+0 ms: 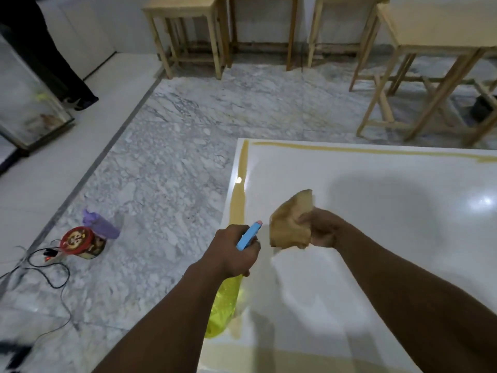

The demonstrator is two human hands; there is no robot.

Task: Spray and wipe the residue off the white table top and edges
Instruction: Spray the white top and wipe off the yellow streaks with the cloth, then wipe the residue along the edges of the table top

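Gripping spray bottle [226,305] near its top, L hand [236,250] was curled tight below the blue trigger head, yellow body hanging at table's 9 o'clock edge. R hand [322,230] bunched tan cloth [291,222] in closed fingers over white table top [390,265], at bottle's 3 o'clock. Tan residue [238,203] ran along 9 and 12 o'clock edges. Red-lidded tin [80,242] w/ purple bottle [100,224] on floor [174,157], 9 o'clock.
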